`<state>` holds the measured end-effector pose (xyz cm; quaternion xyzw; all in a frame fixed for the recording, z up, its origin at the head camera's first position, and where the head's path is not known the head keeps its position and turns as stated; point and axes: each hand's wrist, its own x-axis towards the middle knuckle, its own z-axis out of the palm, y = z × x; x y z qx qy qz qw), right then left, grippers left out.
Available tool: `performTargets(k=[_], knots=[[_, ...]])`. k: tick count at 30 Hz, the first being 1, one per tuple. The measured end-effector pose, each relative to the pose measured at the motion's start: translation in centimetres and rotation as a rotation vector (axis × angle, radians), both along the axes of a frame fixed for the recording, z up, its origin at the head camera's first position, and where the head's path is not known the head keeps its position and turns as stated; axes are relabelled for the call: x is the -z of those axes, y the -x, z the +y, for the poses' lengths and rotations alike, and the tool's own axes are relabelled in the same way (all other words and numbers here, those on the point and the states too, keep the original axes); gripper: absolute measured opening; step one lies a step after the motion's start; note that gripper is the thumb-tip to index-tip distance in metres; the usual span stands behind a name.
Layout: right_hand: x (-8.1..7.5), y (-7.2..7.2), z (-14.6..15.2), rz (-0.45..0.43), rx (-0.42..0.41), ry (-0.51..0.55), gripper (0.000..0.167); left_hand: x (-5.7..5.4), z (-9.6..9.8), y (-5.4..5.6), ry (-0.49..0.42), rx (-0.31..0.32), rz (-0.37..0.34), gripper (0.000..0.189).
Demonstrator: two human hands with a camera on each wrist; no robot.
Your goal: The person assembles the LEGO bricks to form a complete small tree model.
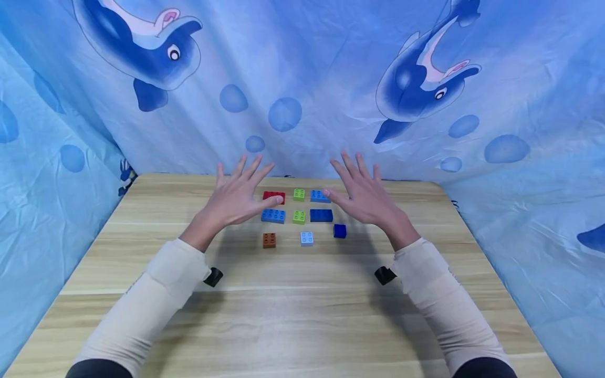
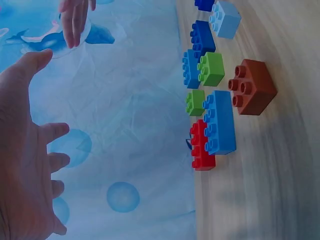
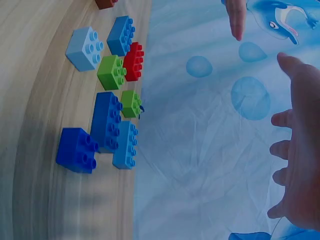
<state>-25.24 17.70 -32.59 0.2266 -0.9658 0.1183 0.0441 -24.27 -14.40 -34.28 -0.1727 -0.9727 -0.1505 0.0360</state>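
Observation:
Both hands hover over the table with fingers spread and nothing held. My left hand (image 1: pixel 235 197) is nearest the long red brick (image 1: pixel 274 195) and the long blue brick (image 1: pixel 273 216), its thumb overlapping the red one in the head view. My right hand (image 1: pixel 364 197) hangs beside the medium-blue brick (image 1: pixel 319 196) and the darker blue long brick (image 1: pixel 321 215). Between these stand two small green bricks, a far one (image 1: pixel 299 195) and a nearer one (image 1: pixel 299 217). Closer to me sit a brown brick (image 1: pixel 269 240), a light blue brick (image 1: pixel 306 239) and a deep blue square brick (image 1: pixel 339 231).
The bricks rest studs-up on a wooden table (image 1: pixel 302 315), apart from one another. A blue curtain (image 1: pixel 321 79) printed with dolphins and bubbles hangs behind the table's far edge and along both sides. Black wrist mounts (image 1: pixel 214 277) show beneath both cuffs.

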Motion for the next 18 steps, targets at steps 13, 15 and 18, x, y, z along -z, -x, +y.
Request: performTargets(k=[13, 15, 18], knots=[[3.0, -0.6, -0.4, -0.055, -0.092, 0.121, 0.071, 2.5, -1.1, -1.1, -0.137, 0.056, -0.015, 0.08], [3.6, -0.7, -0.6, -0.056, -0.109, 0.139, 0.069, 2.9, -1.2, -1.3, -0.153, 0.057, -0.02, 0.08], [4.5, -1.0, -1.0, -0.075, -0.118, 0.158, 0.067, 3.6, -1.3, -1.6, -0.2, 0.075, -0.037, 0.077]])
